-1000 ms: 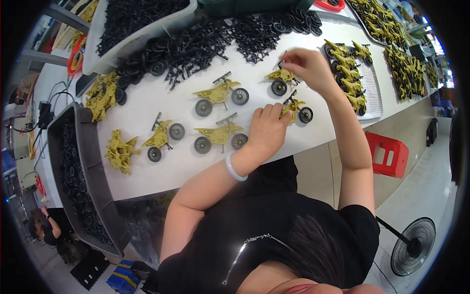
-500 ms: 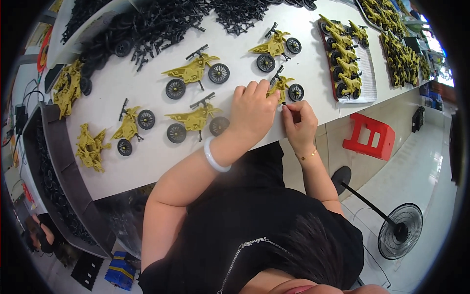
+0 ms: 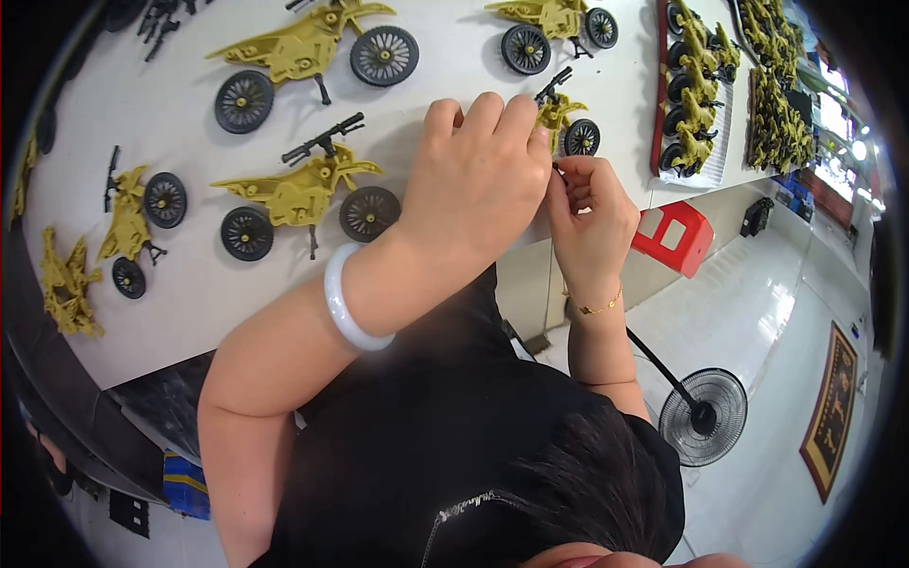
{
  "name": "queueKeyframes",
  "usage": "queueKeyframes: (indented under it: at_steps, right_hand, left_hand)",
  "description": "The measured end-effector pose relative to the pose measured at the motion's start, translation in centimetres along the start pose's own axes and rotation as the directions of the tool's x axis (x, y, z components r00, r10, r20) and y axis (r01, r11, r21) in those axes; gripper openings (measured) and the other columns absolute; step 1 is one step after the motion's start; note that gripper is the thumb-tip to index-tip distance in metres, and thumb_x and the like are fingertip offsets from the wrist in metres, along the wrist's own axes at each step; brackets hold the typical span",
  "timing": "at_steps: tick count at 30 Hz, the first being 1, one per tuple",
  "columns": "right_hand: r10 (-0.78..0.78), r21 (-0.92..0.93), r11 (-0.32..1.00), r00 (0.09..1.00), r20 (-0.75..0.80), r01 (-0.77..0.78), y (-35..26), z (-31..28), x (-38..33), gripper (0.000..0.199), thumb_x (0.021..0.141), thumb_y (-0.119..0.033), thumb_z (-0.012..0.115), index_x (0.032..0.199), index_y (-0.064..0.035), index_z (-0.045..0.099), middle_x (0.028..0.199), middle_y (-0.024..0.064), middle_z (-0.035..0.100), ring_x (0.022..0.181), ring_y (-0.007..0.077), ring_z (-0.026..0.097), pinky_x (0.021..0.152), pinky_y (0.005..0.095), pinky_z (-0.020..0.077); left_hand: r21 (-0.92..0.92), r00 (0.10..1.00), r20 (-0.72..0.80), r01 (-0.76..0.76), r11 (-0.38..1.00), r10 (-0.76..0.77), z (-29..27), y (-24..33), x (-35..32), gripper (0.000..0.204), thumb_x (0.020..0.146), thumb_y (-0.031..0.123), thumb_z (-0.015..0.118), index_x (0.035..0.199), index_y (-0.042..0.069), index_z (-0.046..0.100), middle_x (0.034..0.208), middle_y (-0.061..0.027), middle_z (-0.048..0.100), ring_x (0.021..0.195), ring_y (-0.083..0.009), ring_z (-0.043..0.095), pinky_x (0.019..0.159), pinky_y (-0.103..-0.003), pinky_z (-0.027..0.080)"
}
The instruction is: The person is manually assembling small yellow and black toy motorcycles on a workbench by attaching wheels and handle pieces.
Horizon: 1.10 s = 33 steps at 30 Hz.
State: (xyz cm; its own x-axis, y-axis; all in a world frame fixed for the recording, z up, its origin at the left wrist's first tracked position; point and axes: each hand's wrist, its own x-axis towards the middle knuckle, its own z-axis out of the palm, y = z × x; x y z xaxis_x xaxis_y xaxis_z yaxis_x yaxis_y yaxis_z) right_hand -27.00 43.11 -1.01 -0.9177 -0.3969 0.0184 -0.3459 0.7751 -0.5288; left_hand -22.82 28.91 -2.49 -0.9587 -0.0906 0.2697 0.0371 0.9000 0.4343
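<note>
My left hand (image 3: pixel 481 175) is closed over the rear of a yellow toy motorcycle (image 3: pixel 561 112) at the table's near edge. The toy's black handlebar and front wheel stick out past the fingers, while its back end is hidden. Close under that toy, my right hand (image 3: pixel 595 201) pinches a small black part between thumb and forefinger; only a dark bit of it shows. Left of my hands stands a toy motorcycle with handlebar, wheels and kickstand (image 3: pixel 298 189). Beyond it is a similar one (image 3: pixel 294 52), and another (image 3: pixel 549 24) lies farther off, beyond my fingers.
At the left are a smaller-looking toy motorcycle (image 3: pixel 131 213) and a pile of yellow body parts (image 3: pixel 68 284). A red-edged tray (image 3: pixel 662 95) of toy motorcycles sits at the right, with more packed beyond. A red stool (image 3: pixel 677 237) and a fan (image 3: pixel 703 417) stand on the floor.
The view has shifted closer to the table, so the toys at left look larger. Both hands stay together at the same toy motorcycle, the right still pinching beneath it.
</note>
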Motion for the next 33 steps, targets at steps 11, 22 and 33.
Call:
queueKeyframes:
  at_steps: [11,22,33]
  right_hand:
    - [0.090,0.082,0.991,0.987,0.136,-0.102,-0.2,-0.6,0.4,0.015,0.078,-0.002,0.067,0.077,-0.0008,0.052,0.062,0.0090,0.057,0.053,0.0180,0.059,0.051,0.0265,0.0457]
    - [0.152,0.011,0.987,0.964,0.218,-0.158,-1.1,-0.8,1.7,0.011,0.078,0.000,0.063,0.078,-0.0018,0.051,0.065,0.0144,0.060,0.055,0.0306,0.059,0.052,0.0339,0.0460]
    - [-0.393,0.756,0.542,0.906,-0.158,0.367,-7.4,-6.0,-3.1,0.010,0.081,0.006,0.053,0.081,-0.0032,0.051,0.085,0.0145,0.064,0.070,0.0243,0.059,0.061,0.0290,0.0454]
  left_hand:
    - [-0.054,0.999,0.043,0.022,0.998,-0.020,0.3,0.3,-0.2,0.024,0.075,0.013,0.061,0.098,0.011,0.068,0.091,0.0009,0.055,0.082,-0.0148,0.052,0.076,-0.032,0.035]
    - [-0.030,0.999,0.048,0.013,0.999,-0.011,-0.3,0.0,0.2,0.026,0.076,0.016,0.060,0.100,0.012,0.068,0.092,0.0013,0.055,0.083,-0.0144,0.052,0.076,-0.034,0.034]
    - [0.075,0.993,-0.120,0.013,0.997,-0.004,0.7,1.2,-0.9,0.037,0.082,0.029,0.061,0.115,0.013,0.062,0.111,-0.0087,0.052,0.106,-0.0230,0.045,0.091,-0.044,0.032]
